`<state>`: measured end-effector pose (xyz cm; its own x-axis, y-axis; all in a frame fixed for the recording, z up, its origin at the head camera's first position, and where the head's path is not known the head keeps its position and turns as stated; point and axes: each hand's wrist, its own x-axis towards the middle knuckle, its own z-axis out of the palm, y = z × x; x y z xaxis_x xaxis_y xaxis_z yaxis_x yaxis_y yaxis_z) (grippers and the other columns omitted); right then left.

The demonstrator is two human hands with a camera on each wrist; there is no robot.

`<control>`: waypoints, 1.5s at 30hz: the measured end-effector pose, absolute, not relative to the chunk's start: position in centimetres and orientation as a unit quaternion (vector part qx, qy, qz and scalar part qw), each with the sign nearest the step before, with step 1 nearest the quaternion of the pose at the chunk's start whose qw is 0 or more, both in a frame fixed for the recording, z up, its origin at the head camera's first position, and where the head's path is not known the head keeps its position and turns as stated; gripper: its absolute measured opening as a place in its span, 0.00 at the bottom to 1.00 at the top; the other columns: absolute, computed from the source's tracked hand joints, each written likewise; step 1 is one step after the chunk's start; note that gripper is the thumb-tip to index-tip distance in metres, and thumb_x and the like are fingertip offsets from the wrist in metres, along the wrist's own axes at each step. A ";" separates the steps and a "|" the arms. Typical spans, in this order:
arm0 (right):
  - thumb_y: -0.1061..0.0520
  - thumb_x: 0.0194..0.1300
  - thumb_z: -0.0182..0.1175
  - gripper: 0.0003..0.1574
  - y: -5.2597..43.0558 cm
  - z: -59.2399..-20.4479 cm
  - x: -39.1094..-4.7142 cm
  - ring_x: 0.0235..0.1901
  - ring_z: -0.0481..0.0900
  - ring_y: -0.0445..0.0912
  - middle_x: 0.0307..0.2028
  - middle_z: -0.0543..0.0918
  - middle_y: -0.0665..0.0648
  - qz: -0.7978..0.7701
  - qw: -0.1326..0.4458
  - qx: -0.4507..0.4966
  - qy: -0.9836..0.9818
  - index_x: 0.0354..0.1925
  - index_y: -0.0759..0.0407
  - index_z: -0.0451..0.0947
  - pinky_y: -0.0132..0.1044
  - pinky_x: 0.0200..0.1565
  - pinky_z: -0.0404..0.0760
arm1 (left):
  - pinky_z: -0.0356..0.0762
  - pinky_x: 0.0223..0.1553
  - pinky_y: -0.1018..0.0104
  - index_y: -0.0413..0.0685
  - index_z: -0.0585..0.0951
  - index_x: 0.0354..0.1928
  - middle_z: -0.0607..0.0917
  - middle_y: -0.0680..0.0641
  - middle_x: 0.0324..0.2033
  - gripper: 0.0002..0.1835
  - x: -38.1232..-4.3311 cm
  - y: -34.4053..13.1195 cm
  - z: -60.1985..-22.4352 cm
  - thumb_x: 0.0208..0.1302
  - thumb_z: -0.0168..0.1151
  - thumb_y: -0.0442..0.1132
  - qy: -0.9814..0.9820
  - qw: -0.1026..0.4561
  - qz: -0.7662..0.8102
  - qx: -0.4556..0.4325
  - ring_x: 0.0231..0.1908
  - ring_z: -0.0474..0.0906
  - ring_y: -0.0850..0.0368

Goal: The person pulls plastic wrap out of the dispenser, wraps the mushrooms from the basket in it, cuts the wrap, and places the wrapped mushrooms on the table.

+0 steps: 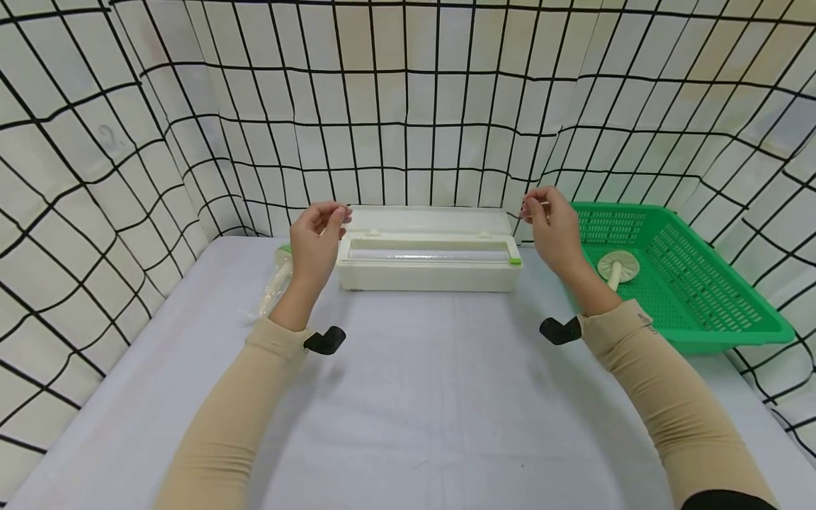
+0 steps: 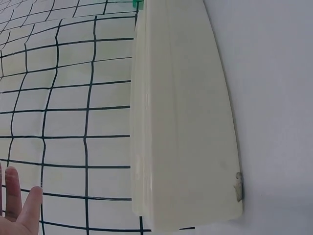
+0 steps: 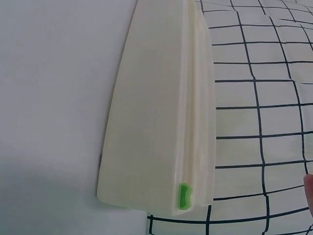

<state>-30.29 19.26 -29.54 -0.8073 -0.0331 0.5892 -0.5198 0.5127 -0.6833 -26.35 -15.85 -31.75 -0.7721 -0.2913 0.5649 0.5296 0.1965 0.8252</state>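
A long off-white cling film dispenser box (image 1: pixel 430 276) stands at the back of the table, its lid (image 1: pixel 433 219) tilted up behind it. Inside lies a clear roll (image 1: pixel 428 255), and a small green slider (image 1: pixel 515 261) sits at the right end of the front rim. My left hand (image 1: pixel 316 241) is raised by the box's left end, its thumb and finger apart in the left wrist view. Beyond the right end hovers my right hand (image 1: pixel 553 228), fingers loosely bent, with nothing visible in them. Only a fingertip (image 3: pixel 308 188) of it shows in the right wrist view.
Partly behind my left wrist lies a crumpled clear plastic packet (image 1: pixel 278 283) with a green part. A green perforated basket (image 1: pixel 701 283) stands at the right, holding a cream disc with a stem (image 1: pixel 618 269). Black wire mesh (image 1: pixel 421 99) borders the white-covered table (image 1: pixel 433 397).
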 end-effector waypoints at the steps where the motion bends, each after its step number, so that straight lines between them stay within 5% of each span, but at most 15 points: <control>1: 0.61 0.82 0.47 0.14 19.3 -29.4 -30.2 0.40 0.81 0.50 0.44 0.80 0.65 0.467 0.264 0.169 -0.827 0.51 0.73 0.73 0.26 0.45 0.80 | 0.82 0.43 0.73 0.26 0.80 0.47 0.86 0.35 0.43 0.09 -26.3 -15.8 -31.7 0.75 0.59 0.29 -0.701 0.329 -0.627 -0.087 0.38 0.82 0.67; 25: 0.58 0.83 0.46 0.16 19.6 -28.5 -28.6 0.44 0.80 0.56 0.46 0.80 0.68 0.478 0.256 0.178 -0.821 0.52 0.73 0.72 0.32 0.50 0.81 | 0.80 0.38 0.75 0.27 0.81 0.44 0.86 0.42 0.38 0.07 -25.3 -15.6 -31.2 0.74 0.59 0.29 -0.679 0.368 -0.624 -0.120 0.37 0.82 0.64; 34: 0.61 0.82 0.48 0.15 19.7 -28.3 -27.8 0.40 0.78 0.37 0.45 0.80 0.67 0.478 0.270 0.187 -0.815 0.52 0.74 0.73 0.29 0.49 0.81 | 0.81 0.39 0.75 0.28 0.81 0.44 0.87 0.45 0.38 0.06 -24.8 -15.3 -31.0 0.74 0.60 0.29 -0.672 0.383 -0.622 -0.121 0.36 0.82 0.63; 45: 0.63 0.81 0.49 0.13 19.9 -28.1 -26.9 0.39 0.78 0.34 0.45 0.81 0.68 0.486 0.278 0.201 -0.804 0.52 0.74 0.73 0.25 0.47 0.80 | 0.83 0.41 0.71 0.35 0.83 0.42 0.87 0.51 0.37 0.04 -24.1 -15.3 -30.7 0.74 0.61 0.30 -0.662 0.382 -0.634 -0.119 0.38 0.83 0.62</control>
